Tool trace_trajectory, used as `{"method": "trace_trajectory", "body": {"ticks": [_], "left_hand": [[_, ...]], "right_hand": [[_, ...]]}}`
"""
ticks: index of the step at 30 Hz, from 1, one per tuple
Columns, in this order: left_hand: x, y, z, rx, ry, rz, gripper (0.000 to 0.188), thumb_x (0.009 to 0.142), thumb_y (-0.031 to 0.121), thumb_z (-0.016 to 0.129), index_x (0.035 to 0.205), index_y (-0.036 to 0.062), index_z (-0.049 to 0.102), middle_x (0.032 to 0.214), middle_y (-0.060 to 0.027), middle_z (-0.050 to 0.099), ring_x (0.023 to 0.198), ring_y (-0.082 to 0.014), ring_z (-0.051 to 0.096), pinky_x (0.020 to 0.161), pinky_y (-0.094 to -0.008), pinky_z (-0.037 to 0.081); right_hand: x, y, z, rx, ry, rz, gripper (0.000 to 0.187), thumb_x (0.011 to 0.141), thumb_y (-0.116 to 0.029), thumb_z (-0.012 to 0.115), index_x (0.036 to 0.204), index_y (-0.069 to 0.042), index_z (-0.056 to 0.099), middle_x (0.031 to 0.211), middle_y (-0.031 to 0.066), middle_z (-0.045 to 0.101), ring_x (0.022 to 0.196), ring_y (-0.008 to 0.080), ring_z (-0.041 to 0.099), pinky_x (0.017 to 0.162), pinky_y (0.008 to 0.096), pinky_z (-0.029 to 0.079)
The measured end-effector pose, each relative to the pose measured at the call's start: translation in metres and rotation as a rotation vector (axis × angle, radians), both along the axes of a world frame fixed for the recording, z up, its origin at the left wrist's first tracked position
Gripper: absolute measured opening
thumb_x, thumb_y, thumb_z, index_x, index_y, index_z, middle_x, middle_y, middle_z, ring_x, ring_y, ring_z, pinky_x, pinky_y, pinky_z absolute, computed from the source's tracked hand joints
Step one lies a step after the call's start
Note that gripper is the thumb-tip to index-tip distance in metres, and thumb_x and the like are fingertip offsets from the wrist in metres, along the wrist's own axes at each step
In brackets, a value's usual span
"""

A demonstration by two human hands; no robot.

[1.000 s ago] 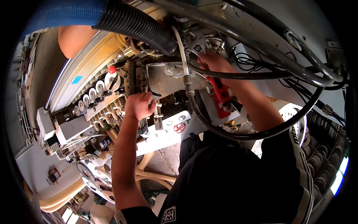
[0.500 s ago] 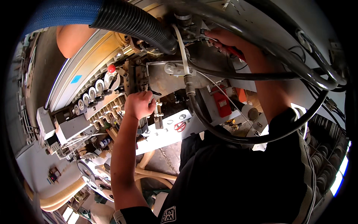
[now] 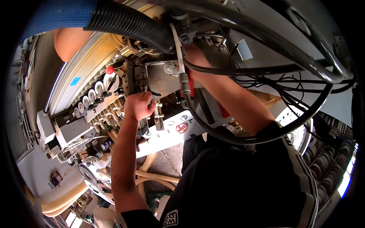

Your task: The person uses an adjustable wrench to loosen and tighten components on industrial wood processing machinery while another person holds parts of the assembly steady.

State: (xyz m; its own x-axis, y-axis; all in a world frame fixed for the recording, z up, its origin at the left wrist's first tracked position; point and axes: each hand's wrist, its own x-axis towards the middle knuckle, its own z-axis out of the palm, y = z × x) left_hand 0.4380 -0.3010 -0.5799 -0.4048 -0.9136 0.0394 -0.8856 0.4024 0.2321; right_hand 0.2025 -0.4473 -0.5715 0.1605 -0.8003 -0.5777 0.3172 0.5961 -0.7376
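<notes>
My left hand [image 3: 138,106] is closed in a fist around a small metal fitting [image 3: 156,114] on the front of the machine's grey metal block [image 3: 161,78]. My right hand [image 3: 193,53] reaches up behind a white tube [image 3: 178,49] and a black corrugated hose [image 3: 129,24]. Its fingers are hidden, so what it holds is unclear. A red piece [image 3: 191,85] shows just under the right wrist.
A row of round metal rollers [image 3: 91,98] and a red knob [image 3: 110,70] lie left of my left hand. Thick black cables [image 3: 266,70] loop across my right forearm. A white plate [image 3: 167,133] sits below, and beige hoses [image 3: 152,176] run beneath it.
My right hand rose from the red part to the upper hoses, then shifted left behind the white tube. My left hand stayed on the fitting.
</notes>
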Motion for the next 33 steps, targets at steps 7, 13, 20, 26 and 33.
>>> {"method": "trace_trajectory", "body": {"ticks": [7, 13, 20, 26, 33], "left_hand": [[-0.001, -0.004, -0.001, -0.001, 0.01, -0.008, 0.018, 0.078, 0.019, 0.071, 0.077, 0.0094, 0.056, 0.067, -0.0064, 0.06, 0.061, -0.03, 0.063, 0.054, -0.0417, 0.052], [-0.003, -0.005, 0.003, -0.022, 0.015, -0.012, 0.019, 0.078, 0.02, 0.071, 0.075, 0.0098, 0.055, 0.066, -0.0056, 0.06, 0.06, -0.0292, 0.063, 0.052, -0.0418, 0.051], [-0.001, -0.002, 0.001, -0.014, 0.015, 0.003, 0.018, 0.077, 0.019, 0.071, 0.074, 0.0104, 0.055, 0.065, -0.0042, 0.061, 0.061, -0.028, 0.064, 0.051, -0.0415, 0.052], [0.001, -0.002, -0.004, -0.028, 0.013, -0.019, 0.018, 0.078, 0.018, 0.07, 0.073, 0.0105, 0.055, 0.064, -0.0047, 0.06, 0.059, -0.0278, 0.064, 0.051, -0.0409, 0.051], [0.0, -0.003, -0.002, -0.039, 0.025, -0.012, 0.017, 0.078, 0.018, 0.07, 0.073, 0.0103, 0.055, 0.064, -0.0046, 0.06, 0.059, -0.0272, 0.063, 0.051, -0.0407, 0.051]], "right_hand": [[-0.045, 0.019, 0.029, 0.044, 0.074, 0.177, 0.028, 0.105, -0.031, 0.051, 0.089, -0.009, 0.051, 0.068, 0.0034, 0.052, 0.053, 0.016, 0.051, 0.049, 0.032, 0.046], [-0.106, 0.0, 0.018, -0.16, 0.374, 0.495, 0.043, 0.106, -0.044, 0.049, 0.089, -0.005, 0.056, 0.066, 0.0023, 0.054, 0.054, 0.0132, 0.055, 0.047, 0.0323, 0.046], [-0.113, -0.06, 0.024, -0.16, 0.536, 0.613, 0.045, 0.104, -0.049, 0.052, 0.09, -0.007, 0.058, 0.064, -0.0015, 0.051, 0.051, 0.0107, 0.048, 0.048, 0.0286, 0.042], [-0.13, -0.114, 0.014, -0.22, 0.585, 0.826, 0.048, 0.103, -0.052, 0.053, 0.088, -0.007, 0.057, 0.057, -0.002, 0.045, 0.047, 0.0103, 0.047, 0.044, 0.0297, 0.041], [-0.079, -0.041, -0.019, -0.11, 0.295, 0.356, 0.038, 0.103, -0.041, 0.056, 0.095, -0.004, 0.058, 0.075, 0.0029, 0.055, 0.06, 0.0107, 0.05, 0.05, 0.0292, 0.045]]}}
